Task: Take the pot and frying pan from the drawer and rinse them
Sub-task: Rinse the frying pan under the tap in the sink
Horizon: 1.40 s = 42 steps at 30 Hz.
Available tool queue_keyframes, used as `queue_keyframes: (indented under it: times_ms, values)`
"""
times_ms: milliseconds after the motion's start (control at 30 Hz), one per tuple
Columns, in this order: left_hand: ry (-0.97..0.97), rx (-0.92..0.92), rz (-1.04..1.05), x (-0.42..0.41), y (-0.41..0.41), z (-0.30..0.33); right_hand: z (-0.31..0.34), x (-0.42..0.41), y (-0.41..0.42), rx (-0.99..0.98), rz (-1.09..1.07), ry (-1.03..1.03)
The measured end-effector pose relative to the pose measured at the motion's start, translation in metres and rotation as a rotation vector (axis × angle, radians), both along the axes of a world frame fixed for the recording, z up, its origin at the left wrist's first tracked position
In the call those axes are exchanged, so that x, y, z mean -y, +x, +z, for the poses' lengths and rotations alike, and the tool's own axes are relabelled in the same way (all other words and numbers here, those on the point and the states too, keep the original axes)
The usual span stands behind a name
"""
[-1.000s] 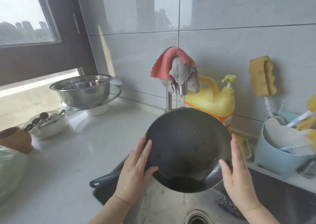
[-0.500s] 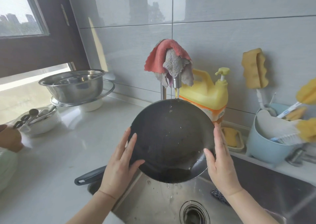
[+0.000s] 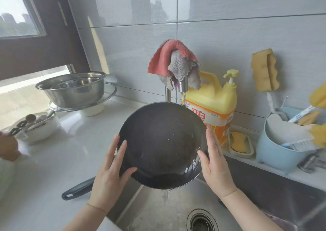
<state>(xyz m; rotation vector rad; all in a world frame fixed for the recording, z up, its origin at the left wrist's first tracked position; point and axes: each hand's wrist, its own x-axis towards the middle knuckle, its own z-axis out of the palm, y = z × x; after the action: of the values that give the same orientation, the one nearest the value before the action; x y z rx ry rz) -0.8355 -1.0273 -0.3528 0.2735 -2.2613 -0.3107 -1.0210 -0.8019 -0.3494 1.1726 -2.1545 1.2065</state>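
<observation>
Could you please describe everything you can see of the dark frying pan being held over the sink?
The frying pan is round, deep and dark, seemingly non-stick, its wet inside flecked with droplets. It is tilted steeply, inside facing the camera, above the steel sink, with water spilling off its lower rim. Its top rim sits just under the faucet. The left hand and right hand hold opposite sides of the rim. A dark blue-grey handle points down-left over the counter.

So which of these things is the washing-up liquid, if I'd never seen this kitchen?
Start at the tap with the pink and grey cloths draped over it, behind the sink. Just right of it, against the tiled wall, stands the detergent jug. It is the only big yellow bottle with a handle, a pump top and an orange-and-white label.
</observation>
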Motion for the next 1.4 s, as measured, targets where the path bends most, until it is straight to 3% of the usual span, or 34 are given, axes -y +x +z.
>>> queue_keyframes:
  times_ms: [400, 1000, 1400]
  values:
    - [-0.047, 0.002, -0.123, -0.029, -0.046, 0.003, 0.002, -0.050, -0.024, -0.055, -0.059, -0.061]
    - [-0.078, 0.043, -0.261, -0.071, -0.091, 0.006, 0.011, -0.118, -0.022, 0.051, -0.190, -0.079]
    - [-0.079, 0.030, -0.242, -0.047, -0.069, 0.005, 0.005, -0.086, -0.012, 0.051, -0.143, -0.086]
